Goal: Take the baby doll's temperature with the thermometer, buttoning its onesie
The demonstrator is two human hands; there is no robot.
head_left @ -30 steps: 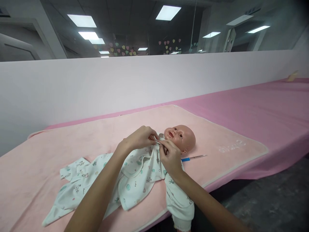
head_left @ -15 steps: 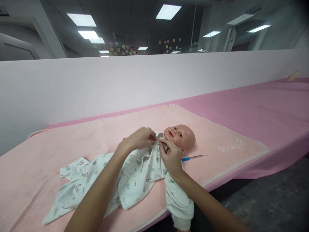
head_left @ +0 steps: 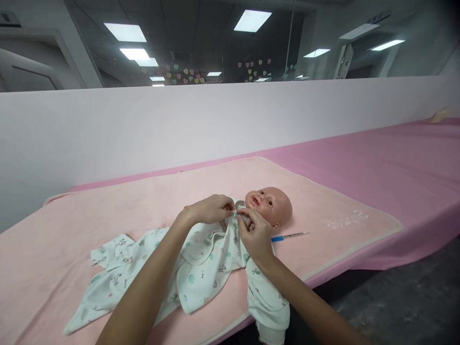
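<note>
A baby doll [head_left: 273, 203] lies on its back with its bald head to the right, dressed in a white printed baby top [head_left: 206, 278]. At the neck of the top, my left hand [head_left: 215, 208] pinches the edge of the cloth with its fingertips. My right hand [head_left: 255, 232] grips the same edge just to the right, its fingers curled close under the doll's chin. The top's front flap hangs loose toward me, and one sleeve [head_left: 268, 299] droops over the near edge. White printed baby pants [head_left: 118, 270] stretch out to the left, partly behind my left forearm.
A blue-ended thermometer [head_left: 289, 236] lies beside the doll's head. Beneath everything is a peach blanket [head_left: 345, 244] over a pink-covered table [head_left: 395, 182]. A low white wall [head_left: 179, 124] with glass above it runs along the back. The table's near edge drops off at lower right.
Both hands keep their hold at the neck of the top, with only slight finger movement. The whole view has shifted a little.
</note>
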